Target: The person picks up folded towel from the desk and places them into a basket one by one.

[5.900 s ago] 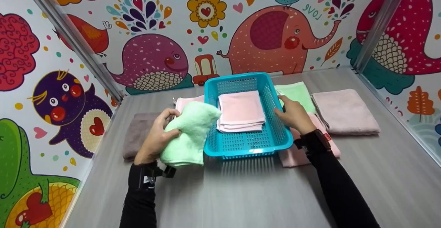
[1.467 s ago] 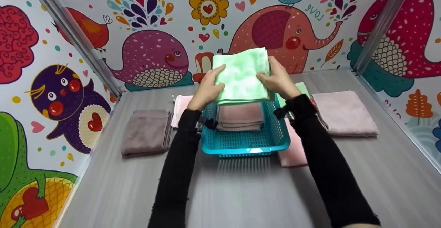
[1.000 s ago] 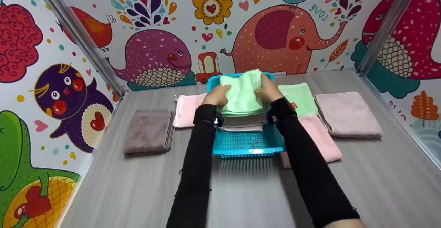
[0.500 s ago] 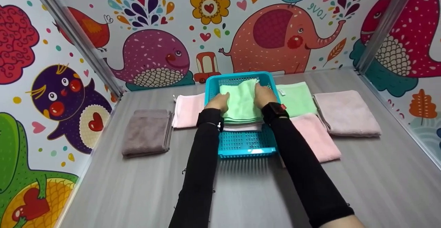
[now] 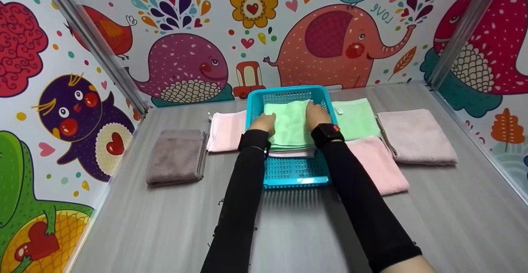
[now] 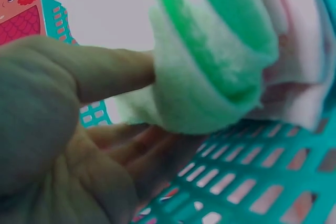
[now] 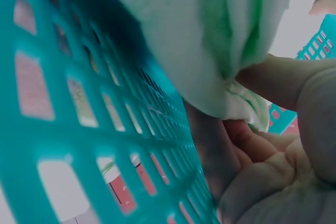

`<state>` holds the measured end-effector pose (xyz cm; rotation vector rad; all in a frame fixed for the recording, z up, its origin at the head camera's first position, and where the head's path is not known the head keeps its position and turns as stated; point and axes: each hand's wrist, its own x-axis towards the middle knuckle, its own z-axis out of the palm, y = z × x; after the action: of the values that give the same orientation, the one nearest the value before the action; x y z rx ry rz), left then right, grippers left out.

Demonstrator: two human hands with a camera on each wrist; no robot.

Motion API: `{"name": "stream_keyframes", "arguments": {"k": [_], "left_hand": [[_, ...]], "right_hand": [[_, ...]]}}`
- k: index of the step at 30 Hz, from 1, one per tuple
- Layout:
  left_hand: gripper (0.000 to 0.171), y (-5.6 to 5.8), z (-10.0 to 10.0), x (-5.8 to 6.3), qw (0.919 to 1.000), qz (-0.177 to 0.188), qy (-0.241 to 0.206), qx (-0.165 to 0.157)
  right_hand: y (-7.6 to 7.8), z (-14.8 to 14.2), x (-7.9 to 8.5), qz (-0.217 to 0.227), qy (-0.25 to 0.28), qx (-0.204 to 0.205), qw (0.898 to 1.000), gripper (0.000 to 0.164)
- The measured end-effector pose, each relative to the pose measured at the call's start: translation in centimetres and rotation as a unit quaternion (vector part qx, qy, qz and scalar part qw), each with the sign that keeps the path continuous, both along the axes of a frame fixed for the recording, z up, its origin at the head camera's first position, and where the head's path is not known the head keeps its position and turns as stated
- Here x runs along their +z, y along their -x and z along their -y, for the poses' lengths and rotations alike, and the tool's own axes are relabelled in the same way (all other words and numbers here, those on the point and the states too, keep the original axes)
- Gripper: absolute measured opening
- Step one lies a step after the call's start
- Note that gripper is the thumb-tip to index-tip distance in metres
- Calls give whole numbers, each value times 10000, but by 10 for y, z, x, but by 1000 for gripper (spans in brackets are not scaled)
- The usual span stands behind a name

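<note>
A folded light green towel (image 5: 290, 122) lies over a small stack of pink towels (image 5: 292, 154) inside the turquoise basket (image 5: 295, 181). My left hand (image 5: 264, 123) pinches the green towel's left edge; in the left wrist view the thumb presses on top and the fingers (image 6: 142, 153) curl below, close to the basket's side. On the opposite edge my right hand (image 5: 317, 115) holds the same towel between thumb and fingers (image 7: 252, 142), right by the basket's perforated wall. Most of the pink stack is hidden beneath the green towel.
A folded brown-grey towel (image 5: 176, 157) and a pink towel (image 5: 227, 132) lie left of the basket. To its right are another green towel (image 5: 354, 118), a salmon-pink towel (image 5: 379, 163) and a thicker pale pink towel (image 5: 416, 136). A patterned wall (image 5: 255, 38) stands behind.
The green towel, first in the left hand beside the basket, then held by both hands above it, has come down onto the pink stack. My right hand has left the basket's rim for the towel.
</note>
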<state>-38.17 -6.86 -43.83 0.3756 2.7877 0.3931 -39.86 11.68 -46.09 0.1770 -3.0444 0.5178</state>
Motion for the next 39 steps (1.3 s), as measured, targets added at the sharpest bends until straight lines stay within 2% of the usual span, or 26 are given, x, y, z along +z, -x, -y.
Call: {"name": "stream_keyframes", "arguments": {"k": [2, 4, 7, 10, 13, 17, 24, 31, 39], "left_hand": [[60, 0, -1, 0, 9998, -185, 8, 66], [59, 0, -2, -1, 9992, -384, -35, 114], [53, 1, -3, -2, 9979, -633, -33, 92], [50, 2, -3, -3, 9985, -555, -5, -5], [51, 3, -2, -3, 9994, -348, 26, -88], [59, 3, -3, -2, 9999, -119, -8, -92], [53, -1, -4, 0, 9998, -103, 108, -105], [52, -2, -3, -1, 9999, -85, 74, -119], [60, 7, -1, 0, 9997, 189, -1, -151]], "right_hand": [[1, 0, 0, -125, 9, -30, 9999, 51], [1, 1, -1, -358, -32, -11, 9994, 52], [0, 1, -1, -696, -201, 42, 9974, 39], [-4, 2, 0, -859, -509, 128, 9949, 28], [-7, 2, 2, -807, -783, 238, 9934, 26], [-8, 1, 3, -500, -914, 317, 9941, 23], [-3, 1, 2, 135, -1096, 417, 9930, 23], [-5, 1, 2, 84, -1020, 496, 9935, 22], [-4, 1, 5, 216, -936, 396, 9946, 24]]}}
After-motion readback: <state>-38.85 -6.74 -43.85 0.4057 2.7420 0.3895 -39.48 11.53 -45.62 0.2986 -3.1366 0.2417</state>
